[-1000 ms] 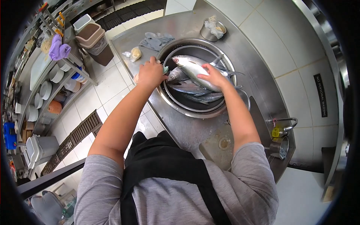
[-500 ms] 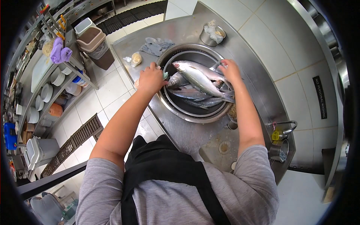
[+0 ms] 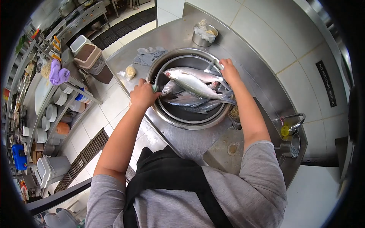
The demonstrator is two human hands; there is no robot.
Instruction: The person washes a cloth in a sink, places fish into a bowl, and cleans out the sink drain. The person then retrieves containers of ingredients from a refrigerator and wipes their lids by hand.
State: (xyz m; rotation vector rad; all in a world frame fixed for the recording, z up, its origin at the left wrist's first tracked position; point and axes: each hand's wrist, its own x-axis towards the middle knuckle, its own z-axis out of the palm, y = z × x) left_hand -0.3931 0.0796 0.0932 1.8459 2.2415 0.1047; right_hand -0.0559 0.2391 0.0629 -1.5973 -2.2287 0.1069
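Steel counter (image 3: 171,35); glossy fish (image 3: 194,86) in round basin (image 3: 189,123); left fingers (image 3: 143,84), right fingers (image 3: 225,65) curled, grip unclear.

From my remote station I see: silver slender fish (image 3: 197,88), glossy smooth skin | wide round silver bowl (image 3: 190,125), shiny metal | broad grey desk (image 3: 184,142), dull-sheened metal | crumpled grey rag (image 3: 147,57), matt cloth
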